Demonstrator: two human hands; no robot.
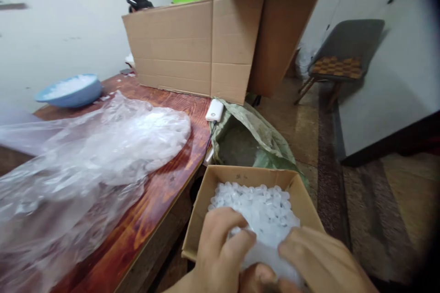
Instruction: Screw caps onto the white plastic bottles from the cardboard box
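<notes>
A small open cardboard box (206, 201) stands beside the table, filled with small clear plastic pieces (261, 206). My left hand (220, 247) and my right hand (319, 261) are over the near side of the box, fingers curled round a heap of those clear pieces. Both hands press together at the bottom of the view, and their lower parts are cut off by the frame edge.
A large clear plastic bag (85, 160) lies across the red-brown wooden table (165, 192). A blue bowl (70, 91) sits at the far left. Big cardboard boxes (192, 46) stand behind, a white device (215, 111) at the table edge, a green sack (250, 137) and a chair (340, 59) on the floor.
</notes>
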